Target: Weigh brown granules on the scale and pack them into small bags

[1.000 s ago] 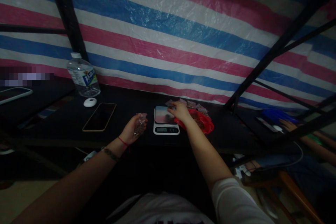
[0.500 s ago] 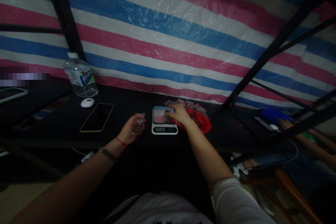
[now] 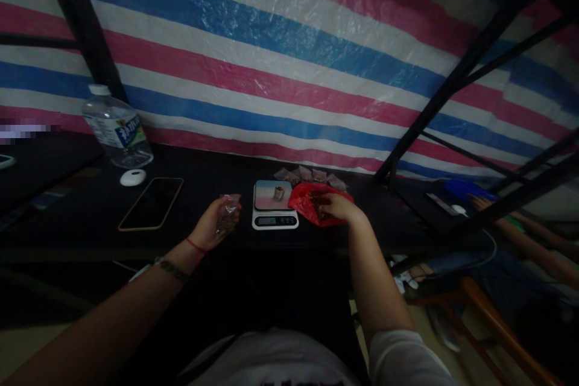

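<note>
My left hand (image 3: 216, 221) holds a small clear plastic bag (image 3: 227, 212) just left of a small white digital scale (image 3: 274, 221). A small filled packet (image 3: 278, 193) lies on the scale's platform. My right hand (image 3: 337, 207) reaches into a red plastic bag (image 3: 304, 200) right of the scale, fingers curled among its brownish contents; whether it grips anything is hidden. Several small filled packets (image 3: 307, 174) lie in a row behind the scale and the red bag.
A phone (image 3: 151, 203), a white round object (image 3: 132, 177) and a water bottle (image 3: 116, 134) stand at the left of the dark table (image 3: 217, 175). Black metal bars (image 3: 456, 72) cross the right. Another person's hand (image 3: 482, 201) works at far right. A striped tarp (image 3: 280, 42) hangs behind.
My right hand left a small packet on the scale and moved right into the red bag. My left hand kept its clear bag. The view shifted slightly right.
</note>
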Demonstrator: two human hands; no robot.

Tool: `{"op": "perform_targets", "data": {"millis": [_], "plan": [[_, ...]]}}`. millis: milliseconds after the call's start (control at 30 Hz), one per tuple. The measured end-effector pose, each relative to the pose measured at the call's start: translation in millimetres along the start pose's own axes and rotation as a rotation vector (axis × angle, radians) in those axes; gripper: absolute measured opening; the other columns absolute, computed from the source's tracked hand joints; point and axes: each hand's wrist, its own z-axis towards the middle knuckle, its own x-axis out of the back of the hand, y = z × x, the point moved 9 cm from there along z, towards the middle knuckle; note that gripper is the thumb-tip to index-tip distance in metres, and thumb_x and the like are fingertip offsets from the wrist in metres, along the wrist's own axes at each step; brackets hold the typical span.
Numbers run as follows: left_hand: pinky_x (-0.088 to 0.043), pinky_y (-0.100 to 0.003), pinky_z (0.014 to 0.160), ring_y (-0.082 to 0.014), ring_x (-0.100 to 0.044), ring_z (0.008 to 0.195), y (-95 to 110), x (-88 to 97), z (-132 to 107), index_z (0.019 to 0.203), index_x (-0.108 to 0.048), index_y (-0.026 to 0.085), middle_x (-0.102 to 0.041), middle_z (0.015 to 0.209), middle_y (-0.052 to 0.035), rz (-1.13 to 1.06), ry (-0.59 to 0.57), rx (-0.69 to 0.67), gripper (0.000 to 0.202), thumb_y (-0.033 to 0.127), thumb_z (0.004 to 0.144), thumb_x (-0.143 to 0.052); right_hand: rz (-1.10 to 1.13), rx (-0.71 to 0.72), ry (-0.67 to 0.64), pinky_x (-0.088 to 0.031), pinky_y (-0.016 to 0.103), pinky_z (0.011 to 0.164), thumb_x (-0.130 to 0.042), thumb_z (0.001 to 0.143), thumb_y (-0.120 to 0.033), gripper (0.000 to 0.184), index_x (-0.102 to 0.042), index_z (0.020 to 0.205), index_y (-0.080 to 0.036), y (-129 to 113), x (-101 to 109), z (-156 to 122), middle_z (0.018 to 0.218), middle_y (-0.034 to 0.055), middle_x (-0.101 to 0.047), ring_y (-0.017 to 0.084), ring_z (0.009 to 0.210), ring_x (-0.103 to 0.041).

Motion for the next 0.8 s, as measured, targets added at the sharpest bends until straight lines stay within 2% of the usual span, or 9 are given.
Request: {"op": "perform_targets", "data": {"millis": [100,167,300,400,533,633,800], "plan": [[-0.047,-0.021,0.045,-0.0113,-0.059,0.054,1.6,-0.3,-1.5,0.101,-0.062,0.014,-0.062,0.073,-0.0022,0.015,0.013,-0.016,0.027,0.032,0.088,-0.048,0.112,0.033,-0.017,-0.048,0.028,0.089,-0.071,0.073,-0.033,0.055,-0.06,0.125,-0.02,5.0,-9.9,6.4,0.119,0.0091,-0.066,0.021,0.104,-0.064],[-0.048,-0.021,0.046,-0.0115,-0.059,0.055,2.2,-1.4,-2.9,0.102,-0.062,0.014,-0.063,0.074,-0.0026,0.019,0.021,-0.017,0.027,0.031,0.088,-0.048,0.135,0.051,-0.07,-0.049,0.027,0.088,-0.075,0.068,-0.032,0.061,-0.06,0.125,-0.021,5.0,-18.1,9.0,0.117,0.0077,-0.067,0.02,0.101,-0.065],[-0.046,-0.02,0.044,-0.0113,-0.059,0.053,1.9,-4.0,-5.8,0.103,-0.062,0.013,-0.063,0.073,-0.0028,0.02,0.036,0.006,0.026,0.029,0.088,-0.047,0.078,0.043,-0.091,-0.049,0.025,0.084,-0.076,0.063,-0.022,0.051,-0.067,0.113,-0.021,0.6,-26.1,12.6,0.108,0.0053,-0.071,0.021,0.094,-0.066],[-0.046,-0.019,0.044,-0.0111,-0.058,0.053,2.8,-5.4,-7.0,0.103,-0.062,0.013,-0.063,0.072,-0.0028,0.029,0.043,0.007,0.026,0.029,0.088,-0.046,0.027,0.028,-0.085,-0.048,0.025,0.082,-0.073,0.065,-0.022,0.04,-0.07,0.104,-0.019,-3.4,-28.3,14.0,0.103,0.0058,-0.071,0.021,0.092,-0.066],[-0.047,-0.02,0.046,-0.0114,-0.059,0.054,1.9,-4.2,-6.7,0.104,-0.062,0.014,-0.063,0.073,-0.0023,0.054,0.049,0.012,0.027,0.029,0.089,-0.045,-0.047,0.069,-0.029,-0.047,0.026,0.083,-0.073,0.065,-0.024,0.04,-0.07,0.105,-0.02,-7.5,-25.2,14.6,0.109,0.0067,-0.069,0.022,0.098,-0.064],[-0.047,-0.02,0.046,-0.0114,-0.059,0.054,1.7,-3.6,-5.6,0.103,-0.062,0.014,-0.063,0.073,-0.0021,0.052,0.042,0.002,0.027,0.029,0.088,-0.046,-0.049,0.046,-0.008,-0.047,0.023,0.079,-0.07,0.067,-0.017,0.034,-0.071,0.101,-0.021,-2.4,-24.8,15.4,0.101,0.0045,-0.071,0.02,0.092,-0.065],[-0.049,-0.021,0.048,-0.0117,-0.059,0.055,1.8,-2.5,-3.6,0.102,-0.062,0.014,-0.063,0.073,-0.0021,0.046,0.033,-0.017,0.026,0.03,0.087,-0.048,-0.032,-0.004,0.045,-0.047,0.023,0.078,-0.066,0.069,-0.011,0.036,-0.07,0.103,-0.02,8.6,-21.7,16.7,0.096,0.0047,-0.072,0.018,0.088,-0.066]]}}
